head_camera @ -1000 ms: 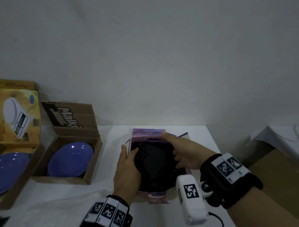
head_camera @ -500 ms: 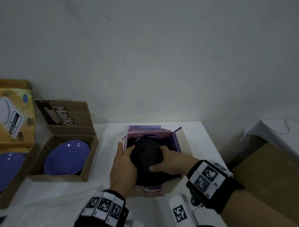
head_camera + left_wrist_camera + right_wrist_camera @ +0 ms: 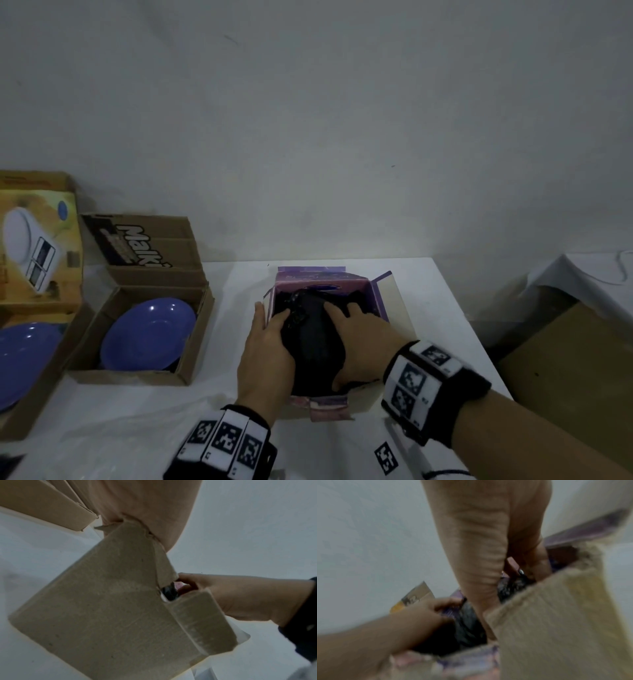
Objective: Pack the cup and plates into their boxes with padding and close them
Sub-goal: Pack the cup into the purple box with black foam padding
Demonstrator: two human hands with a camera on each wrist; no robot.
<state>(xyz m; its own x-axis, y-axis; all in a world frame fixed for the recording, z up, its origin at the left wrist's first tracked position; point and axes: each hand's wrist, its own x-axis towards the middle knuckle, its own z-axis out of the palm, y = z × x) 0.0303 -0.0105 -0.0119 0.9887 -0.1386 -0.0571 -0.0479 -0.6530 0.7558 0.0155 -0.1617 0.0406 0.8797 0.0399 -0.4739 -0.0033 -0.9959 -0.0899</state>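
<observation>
While 2 round blue plates (image 3: 147, 334) (image 3: 24, 359) lie in 2 open brown cardboard boxes (image 3: 191, 346) (image 3: 37, 397) at the left, both hands press dark crumpled padding (image 3: 317, 342) into 1 purple box (image 3: 310, 277) at the centre: left hand (image 3: 265, 353) and right hand (image 3: 363, 342) lie flat, fingers straight, grasping nothing.

Both forearms bare, no sleeves. Left hand (image 3: 265, 356), lower centre of the head view: black wrist band (image 3: 222, 445) carrying three white tiles in a row, each printed with a black square-pattern marker. Right hand (image 3: 364, 346), lower right: broader black band (image 3: 435, 387) with white tiles bearing similar markers, two large, smaller ones at the upper edge. Below it, another marker on a white part (image 3: 387, 457), and a thin black cable (image 3: 442, 474).
</observation>
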